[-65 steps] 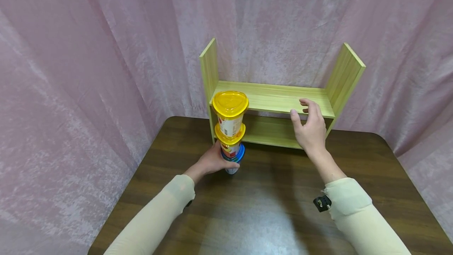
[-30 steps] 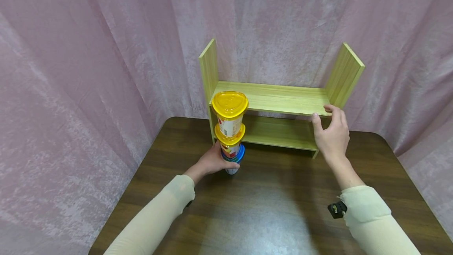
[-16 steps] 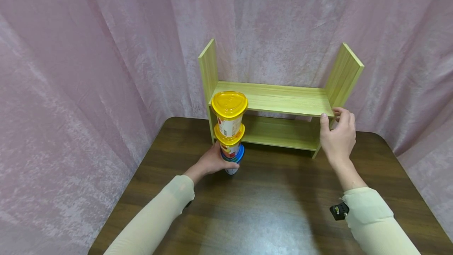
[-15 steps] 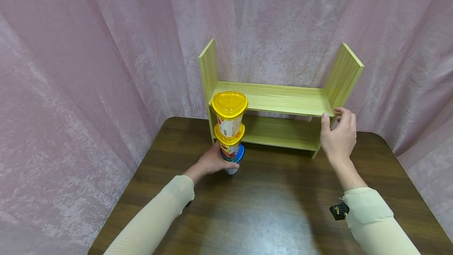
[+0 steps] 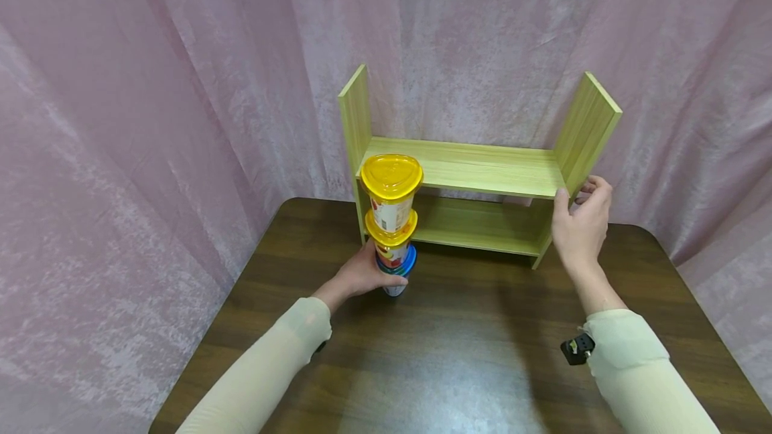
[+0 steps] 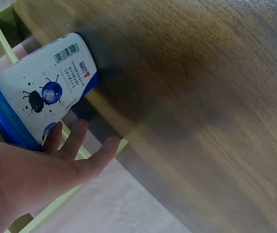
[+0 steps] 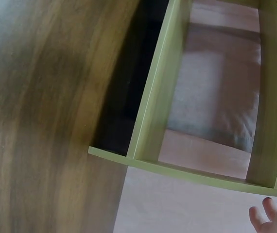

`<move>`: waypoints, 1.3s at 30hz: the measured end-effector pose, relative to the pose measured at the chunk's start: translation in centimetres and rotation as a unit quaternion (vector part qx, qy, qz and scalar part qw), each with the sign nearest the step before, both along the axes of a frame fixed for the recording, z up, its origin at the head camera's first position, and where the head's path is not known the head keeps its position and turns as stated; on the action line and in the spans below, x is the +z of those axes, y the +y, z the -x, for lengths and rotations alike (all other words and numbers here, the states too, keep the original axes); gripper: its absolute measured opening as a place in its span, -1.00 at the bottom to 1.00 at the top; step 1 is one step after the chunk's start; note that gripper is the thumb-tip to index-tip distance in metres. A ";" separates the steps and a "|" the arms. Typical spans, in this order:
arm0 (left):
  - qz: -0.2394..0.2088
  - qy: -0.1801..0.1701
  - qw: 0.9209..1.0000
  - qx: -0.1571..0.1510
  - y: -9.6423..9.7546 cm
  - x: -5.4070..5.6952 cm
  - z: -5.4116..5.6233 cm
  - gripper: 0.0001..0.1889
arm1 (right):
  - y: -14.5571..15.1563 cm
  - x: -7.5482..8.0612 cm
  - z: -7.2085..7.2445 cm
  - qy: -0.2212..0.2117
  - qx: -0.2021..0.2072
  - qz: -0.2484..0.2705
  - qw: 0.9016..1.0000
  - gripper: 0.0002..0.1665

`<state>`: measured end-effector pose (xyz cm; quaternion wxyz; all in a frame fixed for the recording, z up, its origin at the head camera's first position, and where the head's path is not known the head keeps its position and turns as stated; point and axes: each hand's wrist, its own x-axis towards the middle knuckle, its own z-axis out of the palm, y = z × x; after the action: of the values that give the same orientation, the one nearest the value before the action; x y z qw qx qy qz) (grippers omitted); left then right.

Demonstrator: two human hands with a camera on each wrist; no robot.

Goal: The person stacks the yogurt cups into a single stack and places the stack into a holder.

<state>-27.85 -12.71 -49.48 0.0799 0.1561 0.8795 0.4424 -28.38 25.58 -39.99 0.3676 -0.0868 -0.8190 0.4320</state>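
Rising just in front of the wooden shelf (image 5: 470,165), at its left end, is a stack of cups (image 5: 392,230), three high and roughly upright! Top cup (image 5: 391,214) with a yellow lid, middle cup (image 5: 393,256) likewise, and lowest of all the blue-lidded cup (image 6: 46,92), with the left hand (image 5: 364,272) curled round it, thumb in front. Whether its base meets the table (image 5: 458,360), I can't tell. How far along, then? Stacking looks done, I'd say, three cups in line; letting go seems the part left. Now the print! On the blue-lidded cup's white side: a barcode (image 6: 66,52), tiny characters beside a small red mark, too small to read, plus two cartoon bugs, one black, one blue. The top cup carries a pale label with a darker block; the middle cup shows red and yellow artwork. No brand I can make out. Over at the shelf's right end, the right hand (image 5: 580,230) spreads thumb and fingers about the side panel (image 5: 585,132), gripping nothing that I can see, contact unclear. Behind the shelf, a pink curtain (image 5: 494,52) hangs.
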 end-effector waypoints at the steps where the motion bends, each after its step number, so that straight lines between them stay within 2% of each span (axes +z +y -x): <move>1: -0.003 0.000 1.000 -0.001 0.0 0.0 0.0 0.03 | 0.0 0.0 0.2 -0.002 0.000 0.004 1.000 -0.38; 11: -0.004 0.004 1.000 -0.006 0.0 -0.1 0.0 0.02 | 0.6 0.7 2.0 -0.039 -0.003 0.032 0.999 -0.42; 18: -0.011 0.006 1.000 -0.008 0.1 0.1 -0.1 0.02 | 1.4 0.4 2.9 -0.067 -0.015 0.035 0.997 -0.43; 25: -0.018 0.003 1.000 -0.005 0.1 0.1 -0.1 0.01 | 1.7 0.3 3.4 -0.091 -0.027 0.038 0.995 -0.49; 32: -0.040 0.016 0.999 -0.010 0.1 -0.4 0.1 -0.01 | 1.7 0.4 3.3 -0.086 -0.025 0.028 0.996 -0.55; 35: -0.044 0.019 0.999 0.001 0.1 -0.7 0.2 -0.02 | 1.7 0.4 3.4 -0.082 -0.025 0.023 0.996 -0.57; 39: -0.050 0.004 0.998 0.028 0.3 -1.2 0.2 -0.02 | 1.7 0.2 3.5 -0.079 -0.033 0.024 0.996 -0.60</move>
<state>-28.01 -12.42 -50.69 0.0556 0.1369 0.8609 0.4868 -31.84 27.25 -39.79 0.3138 -0.1561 -0.8314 0.4311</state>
